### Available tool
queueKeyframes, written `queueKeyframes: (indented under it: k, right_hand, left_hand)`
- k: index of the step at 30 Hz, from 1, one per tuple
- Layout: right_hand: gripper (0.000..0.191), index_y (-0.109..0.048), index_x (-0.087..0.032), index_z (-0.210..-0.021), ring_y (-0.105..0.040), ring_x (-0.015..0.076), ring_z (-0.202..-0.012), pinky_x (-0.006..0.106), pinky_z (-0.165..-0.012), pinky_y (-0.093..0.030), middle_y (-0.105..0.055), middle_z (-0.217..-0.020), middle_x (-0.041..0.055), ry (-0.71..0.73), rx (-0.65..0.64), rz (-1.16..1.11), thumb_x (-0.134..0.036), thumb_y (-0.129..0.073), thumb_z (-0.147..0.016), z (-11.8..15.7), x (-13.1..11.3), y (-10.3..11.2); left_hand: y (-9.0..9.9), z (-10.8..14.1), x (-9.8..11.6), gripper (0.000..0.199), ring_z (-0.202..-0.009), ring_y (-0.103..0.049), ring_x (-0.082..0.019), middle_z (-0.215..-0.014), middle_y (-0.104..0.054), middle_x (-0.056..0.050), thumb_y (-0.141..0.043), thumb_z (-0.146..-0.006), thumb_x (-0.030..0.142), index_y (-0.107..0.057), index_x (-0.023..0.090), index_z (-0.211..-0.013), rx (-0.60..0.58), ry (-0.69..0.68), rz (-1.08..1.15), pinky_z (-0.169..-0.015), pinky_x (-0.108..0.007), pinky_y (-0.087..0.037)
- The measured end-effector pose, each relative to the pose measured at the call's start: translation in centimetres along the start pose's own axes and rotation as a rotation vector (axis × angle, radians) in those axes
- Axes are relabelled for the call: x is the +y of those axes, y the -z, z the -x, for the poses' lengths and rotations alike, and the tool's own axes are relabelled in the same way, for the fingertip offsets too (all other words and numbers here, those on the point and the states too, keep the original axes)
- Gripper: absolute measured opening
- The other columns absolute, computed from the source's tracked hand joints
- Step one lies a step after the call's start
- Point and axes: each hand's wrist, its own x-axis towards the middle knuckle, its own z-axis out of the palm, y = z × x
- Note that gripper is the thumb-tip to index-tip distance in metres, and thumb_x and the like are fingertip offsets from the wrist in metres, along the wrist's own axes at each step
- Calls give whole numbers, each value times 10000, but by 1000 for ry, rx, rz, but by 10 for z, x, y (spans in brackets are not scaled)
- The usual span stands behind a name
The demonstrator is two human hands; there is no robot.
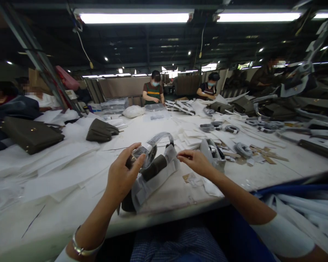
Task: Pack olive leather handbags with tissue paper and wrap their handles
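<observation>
In front of me on the table stands a dark olive handbag, partly covered by white wrapping paper. My left hand is closed around a strap wrapped in clear plastic, at the bag's upper left. A plastic-covered loop arches up behind the bag. My right hand is beside the bag's right end, its thumb and fingers pinched together close to the paper. Whatever lies between those fingertips is too small to make out.
Another paper-wrapped bag stands to the right, near cardboard scraps and coiled straps. Olive bags and white sheets lie at left. Crumpled paper sits by the table's front edge. Co-workers work across the table.
</observation>
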Motion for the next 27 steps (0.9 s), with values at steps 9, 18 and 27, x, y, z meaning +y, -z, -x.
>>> queueKeyframes:
  k: [9,18,27]
  right_hand:
    - [214,-720,-201,-1005,-599,262,-1010,339,-866,-452,-693,-1030,87,-95,-181,500,-265,-686,-803,71,106,-10]
    - [110,-681,-187,-856,-606,233,-921,351,-847,-447,-685,-922,78,-110,-105,336,-253,-594,-841,64,124,-12]
    - [279,-617,-201,-822,-635,242,-1052,392,-931,-470,-691,-1140,93,-100,-28,-187,-463,-552,-892,46,89,13]
  left_hand:
    - [-6,28,10,406,-1221,-570,-248,-1323,-610,-89,-647,-864,152,-607,222,-1261,303,-382,-77,-1086,-424,-415]
    - [-123,69,-4,270,-1061,-652,-223,-1160,-704,-59,-578,-918,203,-674,249,-1165,-366,-195,199,-945,-357,-507]
    - [-212,58,-9,467,-995,-655,-251,-1161,-708,-76,-775,-740,327,-680,255,-1191,-587,72,436,-806,-340,-511]
